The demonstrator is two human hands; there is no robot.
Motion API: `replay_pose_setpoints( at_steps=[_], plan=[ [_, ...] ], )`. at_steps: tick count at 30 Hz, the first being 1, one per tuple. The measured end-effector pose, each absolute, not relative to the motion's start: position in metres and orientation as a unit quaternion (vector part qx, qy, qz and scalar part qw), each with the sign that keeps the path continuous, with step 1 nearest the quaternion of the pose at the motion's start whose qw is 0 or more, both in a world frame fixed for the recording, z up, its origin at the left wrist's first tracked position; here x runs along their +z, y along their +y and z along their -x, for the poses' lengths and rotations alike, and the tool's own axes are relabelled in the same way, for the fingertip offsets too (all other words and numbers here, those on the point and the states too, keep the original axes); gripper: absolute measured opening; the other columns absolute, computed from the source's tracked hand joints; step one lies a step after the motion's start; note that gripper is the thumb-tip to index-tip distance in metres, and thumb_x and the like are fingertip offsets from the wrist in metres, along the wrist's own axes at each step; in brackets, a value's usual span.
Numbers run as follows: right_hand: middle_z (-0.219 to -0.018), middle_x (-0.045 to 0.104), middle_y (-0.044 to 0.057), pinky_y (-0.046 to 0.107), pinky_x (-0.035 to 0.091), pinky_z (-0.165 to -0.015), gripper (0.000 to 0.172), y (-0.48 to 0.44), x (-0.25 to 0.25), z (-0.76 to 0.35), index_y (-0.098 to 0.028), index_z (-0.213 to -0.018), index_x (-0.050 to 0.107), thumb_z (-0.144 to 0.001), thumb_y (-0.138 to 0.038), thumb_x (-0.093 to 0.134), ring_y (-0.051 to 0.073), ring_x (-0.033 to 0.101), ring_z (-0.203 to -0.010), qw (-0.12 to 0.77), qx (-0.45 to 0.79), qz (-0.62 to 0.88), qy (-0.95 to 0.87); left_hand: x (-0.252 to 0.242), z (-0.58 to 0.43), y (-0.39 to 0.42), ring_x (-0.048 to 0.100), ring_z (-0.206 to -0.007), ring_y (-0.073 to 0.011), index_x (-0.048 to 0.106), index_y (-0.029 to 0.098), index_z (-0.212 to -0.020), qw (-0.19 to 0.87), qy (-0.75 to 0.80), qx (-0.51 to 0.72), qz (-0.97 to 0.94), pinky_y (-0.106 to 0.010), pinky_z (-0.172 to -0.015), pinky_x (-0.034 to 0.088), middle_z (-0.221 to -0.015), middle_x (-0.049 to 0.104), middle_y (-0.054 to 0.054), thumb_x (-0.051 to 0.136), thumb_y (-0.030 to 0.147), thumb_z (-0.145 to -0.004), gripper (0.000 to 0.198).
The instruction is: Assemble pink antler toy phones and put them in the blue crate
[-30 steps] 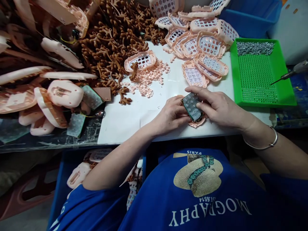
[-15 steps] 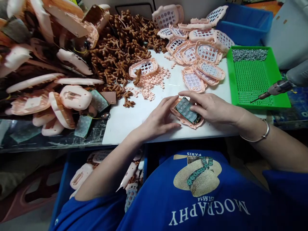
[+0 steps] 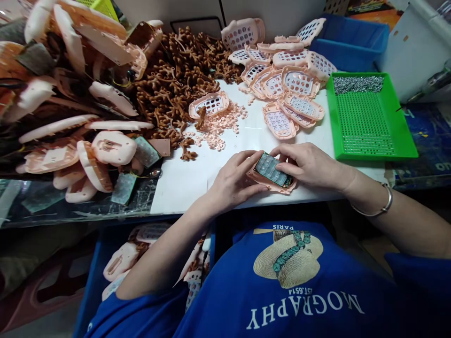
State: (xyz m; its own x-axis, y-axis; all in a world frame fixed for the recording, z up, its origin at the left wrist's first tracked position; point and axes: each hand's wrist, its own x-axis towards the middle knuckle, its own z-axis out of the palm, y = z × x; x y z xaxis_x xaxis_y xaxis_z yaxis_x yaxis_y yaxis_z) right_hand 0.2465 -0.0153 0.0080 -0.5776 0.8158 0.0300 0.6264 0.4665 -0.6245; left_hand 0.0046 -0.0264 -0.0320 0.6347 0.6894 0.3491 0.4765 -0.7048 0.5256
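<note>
A green circuit board with a translucent keypad (image 3: 270,169) sits over a pink plastic shell (image 3: 283,189) at the front edge of the white work surface. My left hand (image 3: 234,180) holds the left side of the shell and board, its fingertips at the board's upper corner and the thumb along the near edge. From the right, my right hand (image 3: 308,164) grips the board, with thumb and forefinger at its upper right side. The board looks tilted, its upper edge raised from the shell. Behind them lie small pink rings (image 3: 214,134) and a pink shell with holes (image 3: 210,104).
Brown branched parts (image 3: 176,75) are heaped at the back. Pink perforated shells (image 3: 299,80) lie back right, beside a green tray (image 3: 408,141) with screws and a blue bin (image 3: 352,40). Pink housings (image 3: 114,148) crowd the left. A power driver (image 3: 435,84) hangs at the right.
The board has shifted and now looks tilted above the shell. My right fingers have curled in closer round it. The driver has swung away to the upper right, and the camera view has shifted slightly.
</note>
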Motion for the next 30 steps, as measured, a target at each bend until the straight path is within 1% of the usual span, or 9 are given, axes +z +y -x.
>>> replay_pose_setpoints(
  at_steps=[4,6,8,9,12,14,16,20,30],
  plan=[
    [-0.090,0.067,0.008,0.030,0.046,-0.077,0.019,-0.020,-0.002,-0.248,-0.011,-0.104,0.069,-0.090,-0.019,0.059,0.018,0.061,-0.081,0.186,0.221,0.418,-0.861,-0.038,-0.007,-0.029,0.060,-0.112,-0.0257,0.030,0.023,-0.153,0.181,0.327,0.296,-0.879,-0.041,-0.094,0.052,-0.125,0.059,-0.015,0.070,0.054,-0.083,0.087],
    [-0.091,0.065,0.009,0.032,0.048,-0.077,0.020,-0.022,-0.005,-0.249,-0.011,-0.105,0.070,-0.092,-0.019,0.056,0.019,0.061,-0.084,0.187,0.208,0.408,-0.869,-0.039,-0.010,-0.034,0.061,-0.107,-0.0247,0.035,0.023,-0.151,0.162,0.332,0.301,-0.879,-0.040,-0.091,0.053,-0.121,0.059,-0.014,0.069,0.055,-0.083,0.083],
    [-0.091,0.064,0.009,0.033,0.050,-0.078,0.024,-0.026,-0.006,-0.251,-0.012,-0.108,0.070,-0.096,-0.020,0.051,0.019,0.062,-0.084,0.178,0.215,0.392,-0.877,-0.040,-0.013,-0.042,0.061,-0.105,-0.0246,0.044,0.021,-0.145,0.137,0.346,0.298,-0.879,-0.039,-0.088,0.054,-0.120,0.059,-0.014,0.068,0.056,-0.084,0.074],
    [-0.093,0.064,0.009,0.033,0.051,-0.078,0.026,-0.028,-0.005,-0.253,-0.012,-0.109,0.070,-0.097,-0.023,0.050,0.019,0.062,-0.084,0.172,0.219,0.382,-0.881,-0.041,-0.015,-0.046,0.061,-0.104,-0.0244,0.046,0.021,-0.143,0.127,0.356,0.298,-0.876,-0.038,-0.087,0.054,-0.118,0.059,-0.014,0.067,0.057,-0.084,0.073],
    [-0.099,0.063,0.012,0.038,0.053,-0.080,0.035,-0.035,-0.005,-0.257,-0.012,-0.116,0.068,-0.096,-0.037,0.056,0.022,0.062,-0.087,0.166,0.208,0.351,-0.898,-0.044,-0.022,-0.056,0.060,-0.097,-0.0232,0.040,0.019,-0.146,0.109,0.389,0.309,-0.861,-0.037,-0.082,0.054,-0.111,0.059,-0.012,0.067,0.063,-0.081,0.083],
    [-0.102,0.063,0.013,0.040,0.054,-0.082,0.041,-0.039,-0.006,-0.259,-0.011,-0.120,0.066,-0.092,-0.040,0.061,0.025,0.061,-0.091,0.170,0.184,0.340,-0.907,-0.046,-0.025,-0.060,0.060,-0.095,-0.0229,0.037,0.017,-0.148,0.109,0.394,0.324,-0.853,-0.037,-0.081,0.054,-0.109,0.058,-0.012,0.067,0.064,-0.080,0.089],
    [-0.104,0.063,0.014,0.041,0.054,-0.085,0.042,-0.043,-0.009,-0.261,-0.010,-0.122,0.065,-0.091,-0.038,0.063,0.025,0.061,-0.094,0.179,0.161,0.337,-0.910,-0.048,-0.024,-0.061,0.059,-0.097,-0.0224,0.035,0.016,-0.150,0.133,0.383,0.335,-0.850,-0.036,-0.082,0.054,-0.111,0.057,-0.012,0.068,0.061,-0.081,0.088],
    [-0.105,0.064,0.014,0.042,0.055,-0.086,0.040,-0.046,-0.012,-0.261,-0.010,-0.122,0.064,-0.092,-0.036,0.062,0.026,0.061,-0.096,0.191,0.130,0.335,-0.914,-0.046,-0.015,-0.062,0.059,-0.102,-0.0205,0.029,0.021,-0.154,0.206,0.353,0.325,-0.853,-0.034,-0.086,0.053,-0.116,0.055,-0.011,0.065,0.048,-0.089,0.078],
    [-0.105,0.064,0.014,0.042,0.055,-0.085,0.035,-0.046,-0.008,-0.261,-0.010,-0.117,0.065,-0.090,-0.032,0.064,0.027,0.061,-0.095,0.173,0.102,0.321,-0.926,-0.045,-0.010,-0.064,0.057,-0.099,-0.0203,0.029,0.017,-0.153,0.208,0.348,0.335,-0.851,-0.035,-0.085,0.052,-0.113,0.057,-0.012,0.066,0.043,-0.090,0.078]
  ],
)
